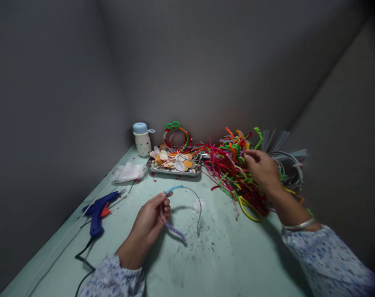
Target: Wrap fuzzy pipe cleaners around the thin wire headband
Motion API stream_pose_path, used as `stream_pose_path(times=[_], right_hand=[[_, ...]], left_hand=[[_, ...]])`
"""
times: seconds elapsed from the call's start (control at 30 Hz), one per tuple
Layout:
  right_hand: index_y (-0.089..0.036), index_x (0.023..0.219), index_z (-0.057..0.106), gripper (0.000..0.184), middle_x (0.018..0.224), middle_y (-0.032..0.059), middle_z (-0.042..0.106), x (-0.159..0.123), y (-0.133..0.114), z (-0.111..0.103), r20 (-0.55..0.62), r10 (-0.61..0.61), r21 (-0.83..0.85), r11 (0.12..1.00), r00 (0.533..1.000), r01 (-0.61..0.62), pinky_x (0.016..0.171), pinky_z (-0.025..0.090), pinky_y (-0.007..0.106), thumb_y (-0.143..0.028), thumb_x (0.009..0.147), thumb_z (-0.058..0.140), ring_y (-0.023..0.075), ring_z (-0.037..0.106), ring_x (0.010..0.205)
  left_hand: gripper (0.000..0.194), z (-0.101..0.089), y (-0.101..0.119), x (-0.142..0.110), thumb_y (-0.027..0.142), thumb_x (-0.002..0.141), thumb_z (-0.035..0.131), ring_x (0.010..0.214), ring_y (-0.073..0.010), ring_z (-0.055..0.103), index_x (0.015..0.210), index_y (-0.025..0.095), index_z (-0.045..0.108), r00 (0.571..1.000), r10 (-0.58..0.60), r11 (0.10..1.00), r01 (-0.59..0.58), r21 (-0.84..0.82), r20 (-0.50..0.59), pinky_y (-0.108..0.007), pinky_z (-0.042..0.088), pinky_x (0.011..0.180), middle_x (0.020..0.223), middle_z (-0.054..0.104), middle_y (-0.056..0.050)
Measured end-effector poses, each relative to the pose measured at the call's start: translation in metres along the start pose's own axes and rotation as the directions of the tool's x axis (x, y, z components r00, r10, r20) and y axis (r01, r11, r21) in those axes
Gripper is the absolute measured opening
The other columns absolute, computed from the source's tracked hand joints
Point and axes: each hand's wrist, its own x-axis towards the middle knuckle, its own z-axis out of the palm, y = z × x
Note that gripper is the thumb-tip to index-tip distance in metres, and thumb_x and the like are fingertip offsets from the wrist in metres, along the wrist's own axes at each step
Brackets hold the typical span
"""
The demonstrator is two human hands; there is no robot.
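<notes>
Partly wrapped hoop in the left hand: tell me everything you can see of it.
The partly wrapped hoop is a thin, curved band, open toward the bottom. Its right side is bare, dark and wire-like; fuzzy wrapping, like pipe cleaner, is blue at the top and purple at the lower left end. The left hand grips its left side over the pale green table. Whether its ends touch the table is unclear.

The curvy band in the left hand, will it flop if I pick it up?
Probably springy rather than floppy: the band makes a smooth arc though the left hand holds only its wrapped side. It's likely light, because its bare part looks very thin. The blue wrap and purple wrap look fuzzy, so they may not be slippery.
</notes>
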Motion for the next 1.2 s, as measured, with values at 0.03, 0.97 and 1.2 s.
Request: stream_pose_path(times=[0.03, 0.97, 1.2], right_hand=[[-0.016, 0.103, 0.068, 0.031, 0.098, 0.0117, 0.068, 0.007, 0.007, 0.0, -0.024, -0.01, -0.089, 0.996, 1.0, 0.008, 0.077, 0.045, 0.034, -0.031, 0.081, 0.053, 0.0222, 0.062, 0.083], [-0.02, 0.091, 0.071, 0.023, 0.088, 0.0074, 0.072, 0.019, 0.058, 0.009, 0.197, 0.014, -0.4, 0.914, 0.98, 0.068, 0.067, 0.043, 0.03, -0.027, 0.076, 0.056, 0.022, 0.064, 0.078], [-0.017, 0.089, 0.071, 0.022, 0.086, 0.0093, 0.072, 0.015, 0.057, 0.011, 0.123, 0.008, -0.374, 0.927, 0.992, 0.039, 0.069, 0.044, 0.031, -0.026, 0.079, 0.053, 0.0226, 0.064, 0.076]], left_hand=[[0.015, 0.0, 0.0, 0.0, 0.013, 0.087, 0.052, 0.049, -0.0043, 0.05, 0.093, 0.005, 0.063, 1.0, -0.006, 1.0, 0.006, -0.006, -0.002, -0.014, 0.044, 0.046, 0.062, 0.05, 0.001], [0.013, -0.001, -0.003, 0.003, 0.012, 0.088, 0.048, 0.049, -0.0053, 0.047, 0.09, 0.006, 0.06, 0.998, 0.026, 1.0, -0.025, 0.011, -0.05, -0.015, 0.04, 0.044, 0.061, 0.047, 0.001], [0.014, -0.004, -0.005, 0.006, 0.011, 0.087, 0.049, 0.049, -0.0051, 0.047, 0.091, 0.005, 0.061, 0.997, 0.045, 0.999, -0.044, 0.026, -0.055, -0.015, 0.04, 0.044, 0.061, 0.047, 0.001]])
